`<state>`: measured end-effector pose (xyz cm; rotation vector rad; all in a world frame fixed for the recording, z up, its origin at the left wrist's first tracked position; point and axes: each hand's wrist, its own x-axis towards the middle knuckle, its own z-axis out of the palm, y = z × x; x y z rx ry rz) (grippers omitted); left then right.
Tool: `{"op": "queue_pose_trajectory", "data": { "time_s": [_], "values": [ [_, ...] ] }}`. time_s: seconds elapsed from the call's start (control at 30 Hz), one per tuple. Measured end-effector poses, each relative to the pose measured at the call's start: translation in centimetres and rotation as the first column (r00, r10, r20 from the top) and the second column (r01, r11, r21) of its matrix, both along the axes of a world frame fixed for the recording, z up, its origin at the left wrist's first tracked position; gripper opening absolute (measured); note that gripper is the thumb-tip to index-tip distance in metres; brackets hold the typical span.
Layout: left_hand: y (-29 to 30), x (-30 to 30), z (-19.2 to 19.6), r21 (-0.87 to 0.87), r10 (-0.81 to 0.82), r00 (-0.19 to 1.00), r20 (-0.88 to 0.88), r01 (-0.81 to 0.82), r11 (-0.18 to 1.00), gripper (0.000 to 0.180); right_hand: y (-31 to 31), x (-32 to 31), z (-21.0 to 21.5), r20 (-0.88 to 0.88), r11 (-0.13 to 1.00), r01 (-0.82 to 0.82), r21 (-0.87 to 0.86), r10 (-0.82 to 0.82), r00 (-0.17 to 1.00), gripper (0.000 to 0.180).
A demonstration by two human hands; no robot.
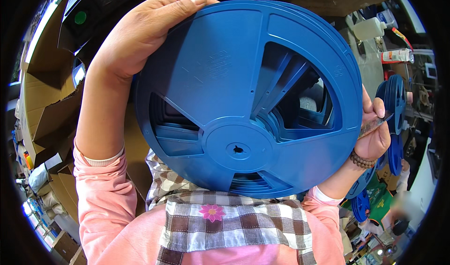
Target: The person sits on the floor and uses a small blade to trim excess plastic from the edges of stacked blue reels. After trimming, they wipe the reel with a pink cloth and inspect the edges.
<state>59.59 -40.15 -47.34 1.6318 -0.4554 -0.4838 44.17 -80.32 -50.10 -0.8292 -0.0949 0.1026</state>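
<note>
A stack of large blue plastic reels (pixel 201 68) stands upright close in front of my chest and covers much of the view. Each reel has a round hub and cut-out windows, and through these the flanges behind show. My left hand (pixel 143 33) is closed over the upper left rim of the stack, with its fingertips at the top edge. At the right rim is my right hand (pixel 375 141), its fingers partly hidden behind the reels. Between its thumb and fingers it pinches a thin, dark, shiny strip (pixel 373 124), whose kind I cannot make out.
Open cardboard boxes (pixel 44 96) stand at the left, with another carton (pixel 333 0) at the top right. More blue reels (pixel 397 96) are stacked at the far right, below a white bottle (pixel 369 29). Another person in green (pixel 380 197) is at the lower right.
</note>
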Motion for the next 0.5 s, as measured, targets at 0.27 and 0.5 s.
{"op": "queue_pose_trajectory", "data": {
  "time_s": [0.27, 0.5],
  "values": [
    [-0.11, -0.15, 0.35, 0.045, -0.003, 0.999, 0.044, 0.001, 0.999, 0.037, 0.21, -0.01, 0.00, 0.008, 1.000, 0.009, -0.016, -0.009, 1.000, 0.017],
    [-0.39, -0.25, 0.39, 0.034, 0.010, 1.000, 0.029, -0.011, 0.999, 0.035, 0.12, -0.07, -0.04, -0.008, 0.999, 0.025, -0.032, -0.026, 1.000, 0.017]
  ]
}}
